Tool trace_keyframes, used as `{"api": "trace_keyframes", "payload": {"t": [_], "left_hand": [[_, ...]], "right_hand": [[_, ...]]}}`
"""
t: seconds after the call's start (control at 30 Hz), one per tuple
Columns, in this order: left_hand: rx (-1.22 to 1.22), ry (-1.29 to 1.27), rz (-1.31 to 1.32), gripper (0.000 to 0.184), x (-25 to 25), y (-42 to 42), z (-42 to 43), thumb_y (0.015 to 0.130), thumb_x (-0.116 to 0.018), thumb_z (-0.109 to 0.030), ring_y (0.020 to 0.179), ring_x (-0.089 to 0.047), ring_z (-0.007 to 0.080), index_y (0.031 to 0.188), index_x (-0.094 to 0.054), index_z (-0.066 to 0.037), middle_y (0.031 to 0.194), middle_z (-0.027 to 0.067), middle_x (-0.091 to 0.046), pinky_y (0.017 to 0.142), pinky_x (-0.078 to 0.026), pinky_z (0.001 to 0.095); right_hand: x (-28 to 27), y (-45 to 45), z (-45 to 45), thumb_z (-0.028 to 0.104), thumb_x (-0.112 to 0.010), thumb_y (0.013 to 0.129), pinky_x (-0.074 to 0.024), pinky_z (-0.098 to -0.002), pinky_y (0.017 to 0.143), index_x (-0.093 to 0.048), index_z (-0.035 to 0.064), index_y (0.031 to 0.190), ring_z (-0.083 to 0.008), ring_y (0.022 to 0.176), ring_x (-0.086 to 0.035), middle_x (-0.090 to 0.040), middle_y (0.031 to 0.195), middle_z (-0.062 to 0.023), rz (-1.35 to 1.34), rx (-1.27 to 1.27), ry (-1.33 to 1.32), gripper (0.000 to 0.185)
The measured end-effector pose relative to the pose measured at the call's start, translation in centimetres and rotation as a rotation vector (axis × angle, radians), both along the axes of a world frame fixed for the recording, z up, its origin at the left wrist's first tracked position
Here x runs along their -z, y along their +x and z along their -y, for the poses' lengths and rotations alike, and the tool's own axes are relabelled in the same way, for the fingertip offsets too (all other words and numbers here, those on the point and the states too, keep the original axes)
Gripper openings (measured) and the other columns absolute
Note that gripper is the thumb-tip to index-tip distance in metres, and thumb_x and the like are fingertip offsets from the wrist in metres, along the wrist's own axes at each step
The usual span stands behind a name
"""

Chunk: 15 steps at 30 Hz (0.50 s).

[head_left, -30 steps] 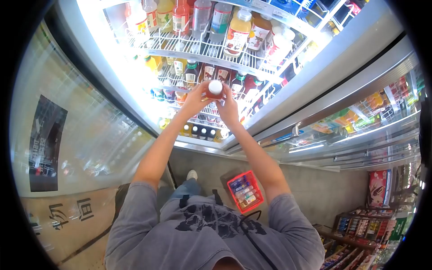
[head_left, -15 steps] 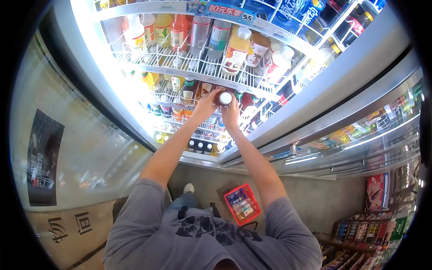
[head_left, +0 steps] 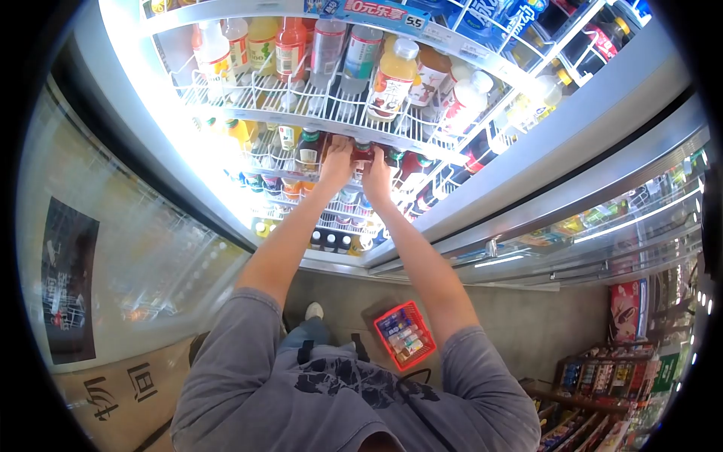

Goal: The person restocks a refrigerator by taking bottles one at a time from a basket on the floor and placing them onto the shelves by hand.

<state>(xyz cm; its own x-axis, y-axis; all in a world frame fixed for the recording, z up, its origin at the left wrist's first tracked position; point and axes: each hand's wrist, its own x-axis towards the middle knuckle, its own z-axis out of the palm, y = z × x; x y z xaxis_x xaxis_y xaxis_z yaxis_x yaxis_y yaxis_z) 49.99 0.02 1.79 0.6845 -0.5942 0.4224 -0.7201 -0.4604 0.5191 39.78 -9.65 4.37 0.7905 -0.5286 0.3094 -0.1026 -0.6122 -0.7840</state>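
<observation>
A dark red drink bottle (head_left: 363, 153) stands between my hands at the second shelf down in the lit cooler, its top close under the shelf edge above. My left hand (head_left: 337, 161) is closed against its left side, the fingers curled and partly hidden among the bottles behind. On the right side of the bottle, my right hand (head_left: 376, 176) grips it with bent fingers. Just left of my left hand sits a dark bottle with a green cap (head_left: 308, 148).
Above my hands, a wire shelf (head_left: 301, 120) carries several bottles, including a yellow tea bottle (head_left: 393, 81). Glass doors (head_left: 135, 279) flank the opening. On the floor lies a red basket (head_left: 424, 350) with packaged goods inside. Store racks (head_left: 617, 377) stand at the lower right.
Both hands have moved forward into the shelf with the bottle. Its white cap faced me before; now the bottle is more upright, in among the others.
</observation>
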Motion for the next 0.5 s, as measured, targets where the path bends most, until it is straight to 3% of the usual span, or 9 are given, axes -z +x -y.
{"api": "trace_keyframes", "payload": {"t": [0.2,0.23,0.33,0.5], "left_hand": [[0.015,-0.057,-0.128,0.071,0.6,-1.3,-0.3,0.082,-0.07,-0.011,0.128,-0.046,0.0443,0.145,-0.038,0.0,0.135,0.0252,-0.053,0.106,-0.04,0.0487],[0.023,-0.097,-0.106,0.073,1.2,-1.7,-0.4,0.084,-0.067,-0.01,0.129,-0.045,0.046,0.148,-0.034,-0.001,0.136,0.0265,-0.052,0.107,-0.038,0.0498],[0.02,-0.27,-0.099,0.074,2.5,-3.1,-0.7,0.086,-0.063,-0.008,0.128,-0.044,0.0479,0.151,-0.029,-0.003,0.137,0.0294,-0.049,0.108,-0.037,0.0509],[0.007,-0.457,-0.13,0.063,2.3,-8.2,-2.3,0.089,-0.055,-0.004,0.128,-0.049,0.0416,0.149,-0.035,-0.002,0.137,0.0265,-0.052,0.106,-0.039,0.047]], "right_hand": [[2.1,-1.2,-0.5,0.001,-0.061,0.084,-0.0517,-0.0478,0.083,-0.04,-0.0066,0.141,-0.0454,0.1,-0.064,-0.06,0.119,-0.0335,0.137,-0.045,-0.212,0.061],[2.6,-1.3,-0.6,0.002,-0.063,0.083,-0.0511,-0.0461,0.088,-0.038,-0.0099,0.142,-0.0441,0.105,-0.063,-0.057,0.126,-0.0332,0.092,-0.061,-0.2,0.065],[2.5,-4.2,-1.3,0.004,-0.065,0.082,-0.0512,-0.044,0.09,-0.038,-0.0103,0.141,-0.0417,0.105,-0.064,-0.059,0.123,-0.031,0.004,-0.156,-0.18,0.066],[1.1,-10.7,-2.2,0.014,-0.068,0.088,-0.0539,-0.0377,0.09,-0.039,0.0,0.145,-0.0325,0.109,-0.067,-0.066,0.117,-0.0234,-0.144,-0.108,0.125,0.066]]}}
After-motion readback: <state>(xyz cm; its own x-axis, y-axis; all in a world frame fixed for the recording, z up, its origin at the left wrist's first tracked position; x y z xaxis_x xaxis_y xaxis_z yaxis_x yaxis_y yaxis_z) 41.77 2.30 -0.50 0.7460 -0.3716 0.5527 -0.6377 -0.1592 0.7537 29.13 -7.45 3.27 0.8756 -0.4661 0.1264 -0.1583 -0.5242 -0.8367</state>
